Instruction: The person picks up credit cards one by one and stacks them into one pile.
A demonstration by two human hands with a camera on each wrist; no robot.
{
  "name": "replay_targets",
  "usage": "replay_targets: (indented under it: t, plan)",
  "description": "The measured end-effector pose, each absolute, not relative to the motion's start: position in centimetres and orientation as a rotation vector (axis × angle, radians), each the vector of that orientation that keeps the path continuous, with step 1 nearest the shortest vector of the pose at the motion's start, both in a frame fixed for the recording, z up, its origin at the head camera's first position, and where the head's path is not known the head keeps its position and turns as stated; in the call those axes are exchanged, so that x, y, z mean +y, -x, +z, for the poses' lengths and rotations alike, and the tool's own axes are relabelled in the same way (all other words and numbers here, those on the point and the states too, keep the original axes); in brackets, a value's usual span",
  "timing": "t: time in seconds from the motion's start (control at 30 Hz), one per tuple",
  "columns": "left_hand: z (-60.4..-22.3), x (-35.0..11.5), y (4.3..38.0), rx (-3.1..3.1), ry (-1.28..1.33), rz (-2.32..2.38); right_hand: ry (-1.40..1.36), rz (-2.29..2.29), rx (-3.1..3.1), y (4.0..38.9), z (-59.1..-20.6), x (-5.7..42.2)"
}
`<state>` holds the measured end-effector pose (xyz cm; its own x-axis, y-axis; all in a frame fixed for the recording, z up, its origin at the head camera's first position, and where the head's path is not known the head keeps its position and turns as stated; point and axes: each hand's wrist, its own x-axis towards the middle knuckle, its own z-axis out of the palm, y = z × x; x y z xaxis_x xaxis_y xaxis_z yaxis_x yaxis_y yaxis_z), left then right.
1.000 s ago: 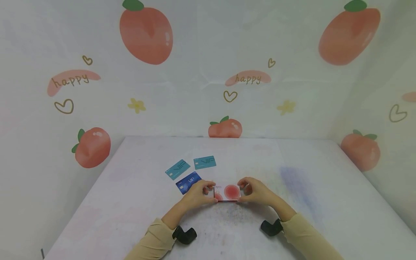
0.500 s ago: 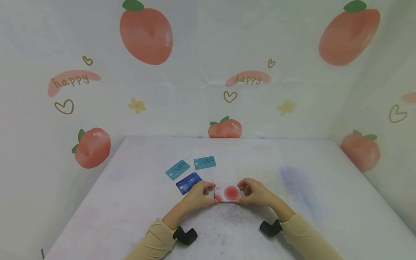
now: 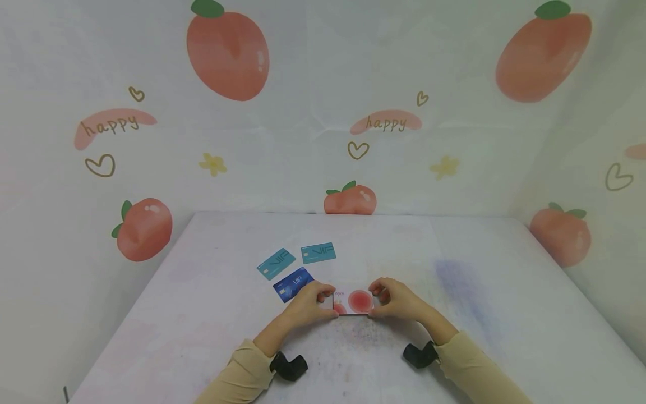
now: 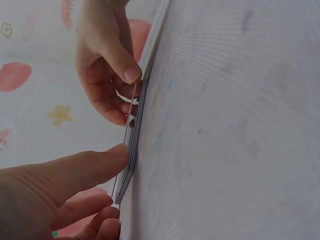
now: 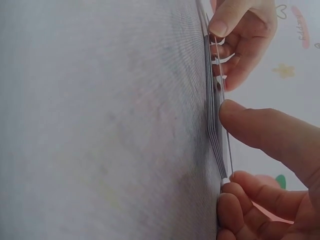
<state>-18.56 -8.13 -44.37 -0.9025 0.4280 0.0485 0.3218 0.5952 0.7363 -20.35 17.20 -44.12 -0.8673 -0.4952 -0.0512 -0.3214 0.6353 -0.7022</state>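
Fingers (image 5: 270, 194) of our left hand (image 3: 304, 303) and right hand (image 3: 402, 301) pinch a patterned card (image 3: 354, 302) above a stack (image 5: 210, 100); we're apparently aligning it, and lowering calls for evenness.

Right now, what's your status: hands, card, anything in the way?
Left hand, right hand: gripping opposite ends of pink-white card. Held just above card stack. Blue VIP card partly hidden by left hand; no obstruction seen.

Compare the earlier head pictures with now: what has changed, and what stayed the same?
The left hand, right hand and the pink-printed card they hold have edged slightly down the head picture. Neither hand let go. The blue card and both teal cards stayed put.
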Motion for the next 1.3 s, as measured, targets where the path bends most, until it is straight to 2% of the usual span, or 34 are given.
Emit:
replay_targets:
  t: [1.3]
  plan:
    - [-44.69, -8.07, 18.90, 2.691, -0.638, 1.187, 0.593, -1.017, 2.638, 20.06, -43.53, 16.52]
